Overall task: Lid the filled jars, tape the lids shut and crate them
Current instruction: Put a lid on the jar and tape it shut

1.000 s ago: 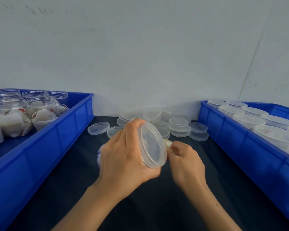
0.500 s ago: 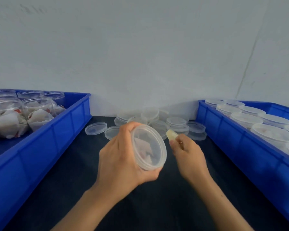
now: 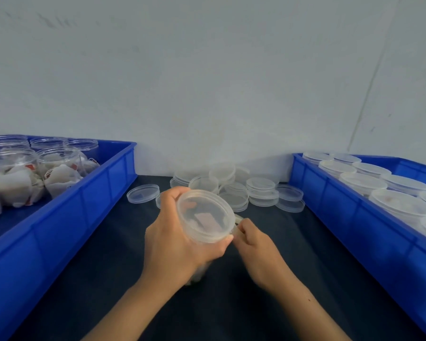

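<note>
Two hands meet over the middle of the dark worktop (image 3: 268,303). The left hand (image 3: 172,244) grips a clear jar (image 3: 194,274), its fingers curled round the body, and tips the jar so that the lid (image 3: 205,215) faces up toward the camera. The lid sits on the jar's mouth, and pale contents show dimly through it. The right hand (image 3: 253,244) is just beside the lid's right edge, its thumb and fingers closed in a pinch on a small pale strip of tape (image 3: 237,223) that touches the lid's rim; how much of the strip lies on the jar I cannot tell.

Behind the hands, against the wall, loose lids (image 3: 261,190) lie in low stacks, with one single lid (image 3: 143,193) apart to the left. On the left stands a blue crate (image 3: 89,193) that holds open jars (image 3: 57,163) filled with white wrapped pieces. On the right stands a second blue crate (image 3: 342,212) that holds rows of lidded jars (image 3: 401,205).
</note>
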The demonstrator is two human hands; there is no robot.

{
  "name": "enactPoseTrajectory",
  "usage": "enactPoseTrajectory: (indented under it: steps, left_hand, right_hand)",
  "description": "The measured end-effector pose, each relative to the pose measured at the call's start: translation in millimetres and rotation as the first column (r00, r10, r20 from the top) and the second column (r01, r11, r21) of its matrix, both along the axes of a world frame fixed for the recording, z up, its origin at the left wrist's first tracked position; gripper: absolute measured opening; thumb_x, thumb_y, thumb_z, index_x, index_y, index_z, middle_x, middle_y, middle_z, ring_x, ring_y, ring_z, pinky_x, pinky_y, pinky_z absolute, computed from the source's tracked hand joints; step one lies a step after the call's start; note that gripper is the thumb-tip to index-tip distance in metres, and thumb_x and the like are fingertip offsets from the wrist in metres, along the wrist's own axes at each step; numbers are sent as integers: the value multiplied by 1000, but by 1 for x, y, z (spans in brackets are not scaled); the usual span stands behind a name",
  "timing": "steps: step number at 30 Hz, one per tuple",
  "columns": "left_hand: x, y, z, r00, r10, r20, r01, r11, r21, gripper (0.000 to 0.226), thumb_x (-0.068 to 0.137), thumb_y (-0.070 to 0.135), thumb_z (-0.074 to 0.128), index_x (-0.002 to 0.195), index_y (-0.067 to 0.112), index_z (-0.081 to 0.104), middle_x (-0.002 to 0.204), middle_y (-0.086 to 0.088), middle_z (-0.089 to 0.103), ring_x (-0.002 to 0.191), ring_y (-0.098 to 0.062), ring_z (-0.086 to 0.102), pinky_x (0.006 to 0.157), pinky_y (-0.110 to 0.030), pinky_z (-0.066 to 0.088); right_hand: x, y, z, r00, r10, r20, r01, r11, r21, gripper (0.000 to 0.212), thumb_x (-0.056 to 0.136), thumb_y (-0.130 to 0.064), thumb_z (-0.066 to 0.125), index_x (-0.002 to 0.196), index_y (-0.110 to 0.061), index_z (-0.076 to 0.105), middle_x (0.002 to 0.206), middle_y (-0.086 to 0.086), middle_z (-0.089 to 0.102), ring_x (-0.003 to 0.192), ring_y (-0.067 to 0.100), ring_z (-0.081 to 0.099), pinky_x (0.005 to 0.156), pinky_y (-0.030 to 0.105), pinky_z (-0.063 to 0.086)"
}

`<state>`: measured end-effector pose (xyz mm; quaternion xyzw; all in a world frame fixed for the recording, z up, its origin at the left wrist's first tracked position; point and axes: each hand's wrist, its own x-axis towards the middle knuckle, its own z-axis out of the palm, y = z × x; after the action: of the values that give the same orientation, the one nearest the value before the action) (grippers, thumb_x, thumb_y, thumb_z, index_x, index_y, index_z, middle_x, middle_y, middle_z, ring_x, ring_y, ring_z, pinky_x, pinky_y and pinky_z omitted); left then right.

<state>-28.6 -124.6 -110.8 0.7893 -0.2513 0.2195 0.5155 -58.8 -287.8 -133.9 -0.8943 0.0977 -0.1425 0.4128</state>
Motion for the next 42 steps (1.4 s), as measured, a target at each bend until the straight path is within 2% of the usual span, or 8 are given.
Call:
enactPoseTrajectory:
  steps: [9,13,18,21,24,27,33,42]
  left_hand:
    - [7,-2,-6,984,-135,-115,110,973,-202,87,34,69,80,108,42,44,106,32,58,100,6,60,86,-30,52]
    - [5,-2,-8,983,-145,-112,122,975,-185,88,35,69,80,110,42,44,107,31,58,102,4,59,85,-27,51]
    - [4,-1,-9,987,-127,-100,111,982,-152,88,35,71,77,110,44,42,110,35,55,103,8,56,80,-16,46]
    - [5,0,-9,985,-133,-107,114,980,-166,86,36,70,78,109,44,42,109,35,55,102,9,56,80,-17,47]
    - [5,0,-7,976,-172,-134,137,963,-234,85,36,66,81,109,41,45,105,31,60,100,5,60,82,-23,50]
    - [4,-1,-6,956,-239,-171,169,923,-346,87,35,60,83,111,33,50,103,22,66,96,3,64,78,-20,52]
    - [7,-1,-5,938,-285,-199,182,891,-416,85,35,56,84,109,28,53,99,19,69,93,2,66,74,-13,51]
    - [7,-2,-5,931,-306,-198,205,890,-407,79,48,45,94,111,20,53,99,15,70,92,1,67,74,-15,52]
  right_hand:
    - [4,4,-9,991,79,-105,-117,890,-442,16,97,-7,41,110,-9,51,103,4,60,94,23,58,87,38,47]
    - [7,10,-12,1000,-22,17,27,938,-345,24,99,-20,38,88,-6,54,83,6,65,79,25,59,79,41,48]
    - [13,9,-22,999,26,40,-12,946,-325,17,96,-17,45,109,-13,54,112,0,56,105,18,50,96,35,41]
    - [10,9,-12,972,4,236,-4,1000,2,22,95,-17,55,117,-14,55,115,0,55,108,15,51,98,36,42]
    - [2,9,-1,923,142,358,-311,823,475,34,100,-35,42,126,-18,57,120,4,65,116,20,59,101,46,46]
    - [-3,15,2,834,382,397,-549,649,527,47,100,-42,39,143,-22,44,140,0,55,131,17,49,108,36,43]
    - [-4,21,6,768,445,461,-640,498,585,82,81,-54,67,147,-14,37,144,10,50,136,23,44,109,30,39]
    - [-2,16,3,782,435,446,-622,488,612,48,97,-26,48,144,-18,43,141,8,54,133,23,47,111,34,38]
